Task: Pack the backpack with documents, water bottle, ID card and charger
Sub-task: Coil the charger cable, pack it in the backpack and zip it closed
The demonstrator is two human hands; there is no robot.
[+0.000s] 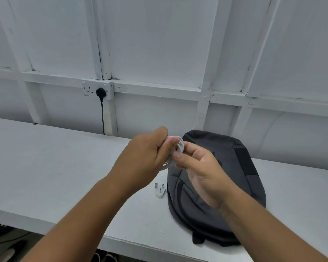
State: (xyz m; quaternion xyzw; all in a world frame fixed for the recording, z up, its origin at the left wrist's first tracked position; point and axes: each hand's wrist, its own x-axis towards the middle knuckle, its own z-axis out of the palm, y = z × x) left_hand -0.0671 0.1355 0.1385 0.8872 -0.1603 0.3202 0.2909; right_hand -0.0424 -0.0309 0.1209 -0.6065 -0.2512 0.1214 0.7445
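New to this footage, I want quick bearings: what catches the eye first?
The left hand and right hand meet mid-frame, both pinching a coiled white cable. Below them a dark grey backpack lies flat on the white table, with a white plug beside it.

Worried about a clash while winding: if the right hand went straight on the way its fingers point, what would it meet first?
The right hand would meet the coiled white cable, which its fingers already pinch; the left hand gripping that coil lies just behind.
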